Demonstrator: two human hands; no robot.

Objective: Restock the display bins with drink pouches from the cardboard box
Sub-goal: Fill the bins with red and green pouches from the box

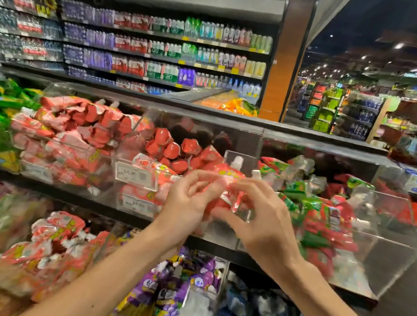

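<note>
At ctr of frame, left hand [189,199] and right hand [260,222], fingers half curled, both pinch one red drink pouch [225,198] just before the middle display bin [126,153], prob. to lay it on matching red pile; cardboard box not visible.

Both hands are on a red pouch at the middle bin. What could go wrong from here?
The middle bin is heaped high, so the pouch held by the left hand and right hand may slide off. It might also tip into the right bin of green-and-red pouches.
</note>
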